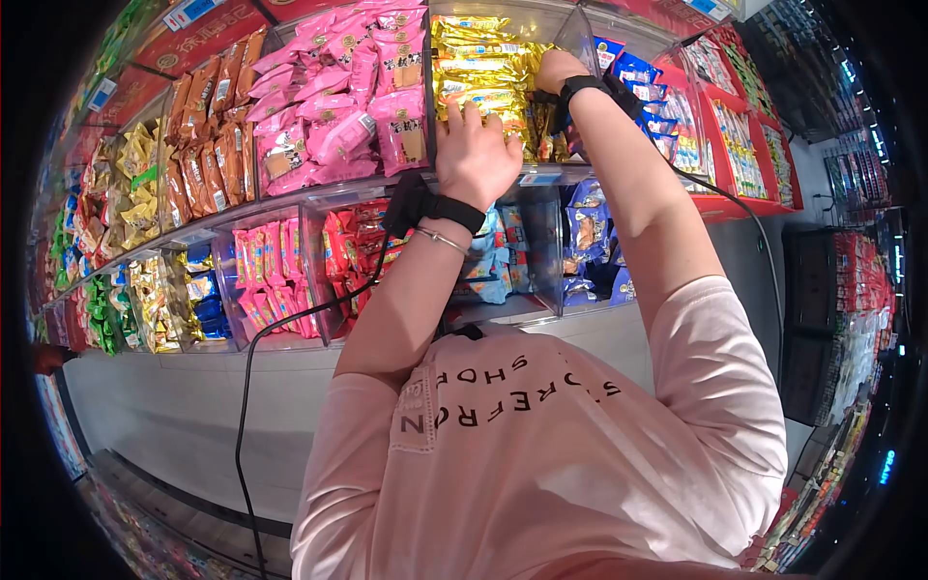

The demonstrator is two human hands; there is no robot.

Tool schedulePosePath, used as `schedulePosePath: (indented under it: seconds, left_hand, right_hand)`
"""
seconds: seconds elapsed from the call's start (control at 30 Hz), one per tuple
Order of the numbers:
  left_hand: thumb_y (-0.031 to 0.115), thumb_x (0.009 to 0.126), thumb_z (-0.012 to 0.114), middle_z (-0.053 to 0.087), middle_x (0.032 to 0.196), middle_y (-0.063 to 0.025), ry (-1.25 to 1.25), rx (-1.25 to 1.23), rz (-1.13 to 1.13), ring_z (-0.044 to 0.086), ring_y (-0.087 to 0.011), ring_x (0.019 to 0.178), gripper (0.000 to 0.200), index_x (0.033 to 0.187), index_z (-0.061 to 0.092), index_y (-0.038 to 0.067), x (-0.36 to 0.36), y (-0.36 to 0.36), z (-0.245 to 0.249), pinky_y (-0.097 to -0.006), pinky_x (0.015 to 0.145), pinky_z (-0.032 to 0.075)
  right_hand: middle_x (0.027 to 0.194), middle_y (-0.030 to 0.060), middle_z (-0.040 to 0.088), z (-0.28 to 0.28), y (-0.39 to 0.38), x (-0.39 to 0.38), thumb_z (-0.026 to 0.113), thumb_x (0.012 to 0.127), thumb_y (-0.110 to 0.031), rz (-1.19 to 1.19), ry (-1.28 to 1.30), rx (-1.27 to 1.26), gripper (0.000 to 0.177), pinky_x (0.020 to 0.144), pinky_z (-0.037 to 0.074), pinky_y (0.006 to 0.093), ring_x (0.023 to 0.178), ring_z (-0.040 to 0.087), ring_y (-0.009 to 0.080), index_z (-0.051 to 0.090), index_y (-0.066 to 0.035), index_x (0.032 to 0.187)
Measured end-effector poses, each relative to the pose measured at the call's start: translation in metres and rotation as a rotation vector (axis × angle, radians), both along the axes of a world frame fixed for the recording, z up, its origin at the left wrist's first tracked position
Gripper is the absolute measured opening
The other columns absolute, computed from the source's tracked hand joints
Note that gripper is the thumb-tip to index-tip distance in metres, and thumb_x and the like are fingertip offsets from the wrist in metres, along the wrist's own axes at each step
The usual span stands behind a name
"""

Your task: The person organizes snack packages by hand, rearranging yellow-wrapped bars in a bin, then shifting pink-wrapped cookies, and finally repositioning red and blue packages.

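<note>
My left hand (pixel 477 157) lies over the front of a clear bin of gold snack packets (pixel 480 56). Its fingers are apart and their tips touch the packets. My right hand (pixel 561 72) reaches into the right side of the same bin, beside its clear divider (pixel 577 41). The right fingers point down among the gold packets and are mostly hidden, so whether they grip one does not show. Pink packets (pixel 338 135) fill the neighbouring bin on the left. Blue packets (pixel 638 72) stand in the bin to the right.
Brown packets (pixel 206 179) sit further left on the upper tier. Below, a lower tier holds pink-red packets (pixel 275 256), light blue packets (pixel 491 256) and purple-blue packets (pixel 586 232). Black cables (pixel 253 387) run from both wrist straps. Red display boxes (pixel 720 205) stand at the right.
</note>
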State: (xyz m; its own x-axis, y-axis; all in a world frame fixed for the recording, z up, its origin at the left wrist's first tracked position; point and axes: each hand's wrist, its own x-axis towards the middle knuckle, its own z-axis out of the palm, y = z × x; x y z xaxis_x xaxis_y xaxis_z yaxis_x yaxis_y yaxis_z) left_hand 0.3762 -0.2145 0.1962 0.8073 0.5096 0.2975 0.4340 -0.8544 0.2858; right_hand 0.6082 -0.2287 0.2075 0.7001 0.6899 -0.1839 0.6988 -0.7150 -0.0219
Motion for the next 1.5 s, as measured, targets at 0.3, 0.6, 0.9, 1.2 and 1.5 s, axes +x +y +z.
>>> schedulePosePath:
  seconds: [0.3, 0.6, 0.9, 1.2, 1.5]
  left_hand:
    - [0.037, 0.087, 0.051, 0.057, 0.117, -0.0184, 0.018, 0.008, 0.005, 0.045, -0.0349, 0.122, 0.041, 0.105, 0.066, 0.003, 0.001, 0.001, -0.001, -0.0469, 0.098, 0.040]
    - [0.031, 0.085, 0.057, 0.058, 0.114, -0.0208, -0.082, 0.003, -0.006, 0.049, -0.0354, 0.118, 0.035, 0.103, 0.066, 0.003, -0.002, -0.002, 0.000, -0.0457, 0.096, 0.042]
    - [0.030, 0.083, 0.060, 0.048, 0.131, -0.0200, -0.217, 0.032, 0.027, 0.046, -0.0355, 0.123, 0.050, 0.127, 0.056, 0.007, -0.001, -0.002, -0.007, -0.0463, 0.097, 0.042]
    - [0.034, 0.084, 0.057, 0.039, 0.145, -0.0186, -0.094, 0.021, 0.005, 0.036, -0.0374, 0.133, 0.054, 0.131, 0.052, 0.006, 0.002, 0.000, -0.009, -0.0469, 0.102, 0.036]
    - [0.037, 0.088, 0.052, 0.039, 0.145, -0.0169, 0.051, -0.050, 0.037, 0.036, -0.0347, 0.134, 0.054, 0.133, 0.052, 0.008, 0.001, -0.002, 0.002, -0.0459, 0.105, 0.036]
  right_hand:
    - [0.101, 0.0191, 0.069, 0.058, -0.017, -0.031, 0.059, 0.077, -0.014, -0.001, -0.244, 0.073, 0.026, 0.079, 0.055, 0.0400, 0.093, 0.069, 0.0339, 0.071, -0.002, 0.097]
    - [0.096, 0.0174, 0.067, 0.059, -0.026, -0.051, 0.073, 0.066, -0.015, 0.674, -0.124, 0.332, 0.065, 0.080, 0.051, 0.0435, 0.091, 0.064, 0.0364, 0.055, -0.014, 0.129]
    - [0.104, 0.0171, 0.067, 0.033, -0.035, -0.039, 0.079, 0.074, -0.023, 0.452, 0.170, 0.497, 0.055, 0.086, 0.049, 0.0365, 0.098, 0.064, 0.0302, 0.060, -0.008, 0.123]
    - [0.092, 0.0172, 0.066, 0.034, -0.017, -0.055, 0.082, 0.070, -0.022, 0.414, 0.085, 0.504, 0.038, 0.078, 0.049, 0.0353, 0.087, 0.064, 0.0276, 0.066, -0.004, 0.100]
    - [0.100, 0.0153, 0.067, 0.057, 0.002, -0.021, 0.076, 0.074, -0.031, 0.360, -0.182, 0.660, 0.041, 0.081, 0.050, 0.0414, 0.096, 0.063, 0.0336, 0.067, -0.010, 0.109]
